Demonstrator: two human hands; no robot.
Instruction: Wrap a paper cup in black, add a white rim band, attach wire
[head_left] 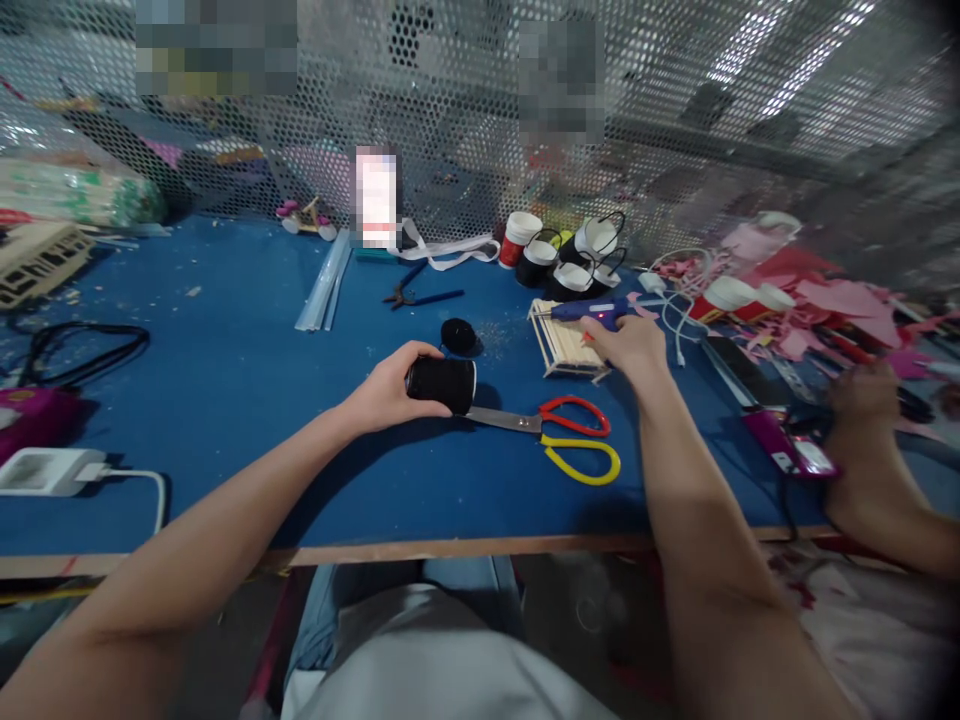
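Observation:
My left hand (390, 388) is closed around a black-wrapped paper cup (441, 385), tilted on its side with its white rim to the right. Just behind it lies a black round piece (459, 336). My right hand (634, 348) grips a blue-purple hot glue gun (589, 312), whose nozzle points left over a small rack of wooden sticks (570, 345). A small red light shows on the gun. Scissors (521, 422) with one red and one yellow handle lie between my hands, blade tips beside the cup.
Several black-wrapped cups (536, 262) with wire handles stand at the back. Pliers (420, 297) and clear glue sticks (326, 285) lie left of them. Pink scraps (847, 300) cover the right side, where another person's arm (870, 460) rests. A white adapter (52, 470) lies front left.

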